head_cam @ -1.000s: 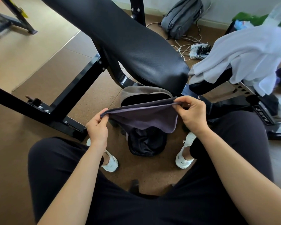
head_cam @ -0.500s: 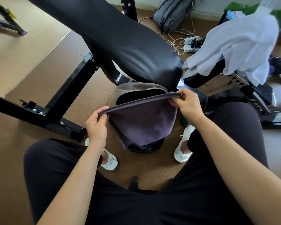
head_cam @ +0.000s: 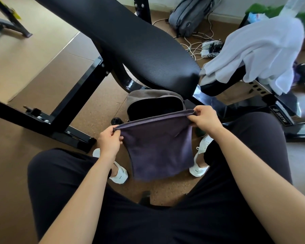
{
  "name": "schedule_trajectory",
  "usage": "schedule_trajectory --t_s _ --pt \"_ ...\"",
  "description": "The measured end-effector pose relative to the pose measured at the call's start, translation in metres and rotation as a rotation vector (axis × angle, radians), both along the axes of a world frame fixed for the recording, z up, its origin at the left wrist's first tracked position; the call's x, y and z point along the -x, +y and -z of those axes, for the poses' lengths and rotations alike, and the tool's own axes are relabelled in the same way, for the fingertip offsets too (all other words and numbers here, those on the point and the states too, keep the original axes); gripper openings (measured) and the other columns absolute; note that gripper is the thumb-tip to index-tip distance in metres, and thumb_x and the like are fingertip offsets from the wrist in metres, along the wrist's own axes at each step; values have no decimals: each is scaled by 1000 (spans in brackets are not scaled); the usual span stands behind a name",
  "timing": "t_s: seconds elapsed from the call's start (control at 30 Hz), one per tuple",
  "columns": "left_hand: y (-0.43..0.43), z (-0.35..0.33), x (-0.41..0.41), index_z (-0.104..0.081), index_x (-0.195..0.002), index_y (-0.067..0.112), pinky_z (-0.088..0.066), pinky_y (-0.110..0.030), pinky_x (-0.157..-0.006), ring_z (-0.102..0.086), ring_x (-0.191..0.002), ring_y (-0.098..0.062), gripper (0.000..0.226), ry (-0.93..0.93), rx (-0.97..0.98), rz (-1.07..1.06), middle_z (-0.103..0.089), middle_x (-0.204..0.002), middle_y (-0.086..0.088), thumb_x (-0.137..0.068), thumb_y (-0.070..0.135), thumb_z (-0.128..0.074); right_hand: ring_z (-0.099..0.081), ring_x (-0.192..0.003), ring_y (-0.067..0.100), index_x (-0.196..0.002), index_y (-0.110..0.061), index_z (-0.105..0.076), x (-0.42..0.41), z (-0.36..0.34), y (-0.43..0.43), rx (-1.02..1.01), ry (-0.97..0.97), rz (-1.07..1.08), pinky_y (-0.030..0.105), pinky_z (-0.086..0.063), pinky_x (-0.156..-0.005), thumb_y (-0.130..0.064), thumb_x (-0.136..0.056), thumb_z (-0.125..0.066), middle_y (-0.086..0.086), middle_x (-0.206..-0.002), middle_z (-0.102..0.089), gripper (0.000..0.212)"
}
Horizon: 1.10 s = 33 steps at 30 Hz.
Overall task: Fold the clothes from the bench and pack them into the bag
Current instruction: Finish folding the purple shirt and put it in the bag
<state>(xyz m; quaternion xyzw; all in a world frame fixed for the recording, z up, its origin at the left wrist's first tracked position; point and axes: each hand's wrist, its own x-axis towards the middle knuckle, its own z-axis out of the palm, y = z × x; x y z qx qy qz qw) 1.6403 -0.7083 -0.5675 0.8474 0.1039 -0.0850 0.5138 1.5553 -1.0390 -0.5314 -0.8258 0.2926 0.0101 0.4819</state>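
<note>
**Setting.** Brown cork-textured floor (head_cam: 99,110), with a paler tan section at upper left and a strip of white wall along the top edge.

**Grip.** Left hand (head_cam: 109,141): thumb and fingers pinched together on the left corner of a dark purple-grey cloth (head_cam: 158,148). Right hand (head_cam: 205,118): fingers curled, pinching the right corner of the same top edge. Both hands are clamped on the cloth.

**Cloth.** Pulled taut between the two hands along a doubled top edge that runs higher on the right. The rest hangs as a flat panel between the person's knees, its lower edge free above the floor.

**Bag.** Grey-brown bag (head_cam: 148,96), mouth open and interior dark, standing on the floor just behind the cloth and below the near end of the bench. Whether cloth and bag touch cannot be told.

**Bench.** Black textured bench pad (head_cam: 130,41) running diagonally from upper left, on a black metal frame (head_cam: 74,106). A second black pad (head_cam: 218,88) sits to the right.

**Remaining clothes.** White garment (head_cam: 253,50), unfolded, draped over the second pad.

**Person.** Seated, in black trousers (head_cam: 60,182) and white shoes (head_cam: 120,175), one either side of the hanging cloth.

**Background.** Grey backpack (head_cam: 190,14) against the wall, with a tangle of white cables (head_cam: 206,48) beside it.
</note>
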Motion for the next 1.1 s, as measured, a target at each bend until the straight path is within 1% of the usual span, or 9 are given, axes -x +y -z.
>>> schedule_trajectory --t_s 0.07,0.2,0.33,0.47,0.67,0.77,0.9,1.0,1.1 --pt "2 1 0 -74 -106 24 -56 -39 -76 -64 -79 -18 23 -22 -9 -14 -70 -83 0 -102 13 -54 -75 -75 25 -72 -20 -68 1 3 -1 -30 -19 -2 51 -62 -78 -37 -70 -70 5 -71 -72 18" --pt "1 -4 4 -75 -113 20 -50 -34 -81 -65 -92 -18 22 -44 -35 -15 -74 -99 0 -102 16 -57 -74 -84 22 -78 -23 -73 -1 -2 3 6 -63 0 50 -59 -87 -27 -86 -72 -1 -82 -77 9" --pt "2 -4 4 -76 -111 21 -50 -35 -81 -66 -91 -19 20 -13 0 -12 -74 -93 3 -100 17 -60 -71 -95 18 -92 -22 -77 -1 -5 4 60 -71 18 45 -56 -92 -32 -92 -69 -4 -91 -77 13" --pt "3 -3 4 -77 -105 26 -55 -44 -83 -68 -91 -20 15 -19 -25 5 -75 -92 6 -99 25 -63 -69 -86 21 -92 -19 -78 1 -9 6 91 -93 53 41 -54 -83 -36 -97 -64 3 -85 -76 23" --pt "2 -6 5 -78 -105 23 -58 -51 -91 -71 -96 -21 25 -20 45 5 -77 -95 6 -96 42 -65 -54 -67 10 -79 -10 -75 -1 -15 9 41 -172 159 32 -45 -70 -33 -98 -63 0 -69 -65 32" --pt "1 -10 6 -78 -102 22 -58 -54 -92 -70 -97 -20 34 -8 98 -14 -77 -95 5 -90 51 -65 -51 -69 13 -80 -4 -74 -1 -17 10 35 -188 208 36 -44 -69 -31 -98 -64 11 -66 -62 35" --pt "1 -13 8 -77 -90 29 -57 -58 -91 -71 -98 -25 42 5 141 -9 -77 -92 5 -77 66 -63 -54 -75 15 -85 -1 -74 -2 -18 11 39 -178 230 45 -51 -81 -33 -97 -64 24 -86 -70 36" --pt "-4 -18 12 -76 -88 32 -57 -59 -88 -70 -97 -27 36 -4 147 -3 -76 -90 4 -77 64 -63 -53 -73 14 -84 -1 -73 -1 -16 13 50 -166 228 46 -52 -81 -37 -96 -63 20 -80 -68 39" --pt "-12 -28 21 -75 -88 29 -57 -57 -91 -70 -97 -26 18 3 191 33 -75 -91 2 -87 46 -68 -50 -67 11 -80 -2 -70 1 -13 19 33 -175 171 49 -53 -77 -48 -90 -62 11 -66 -62 48"
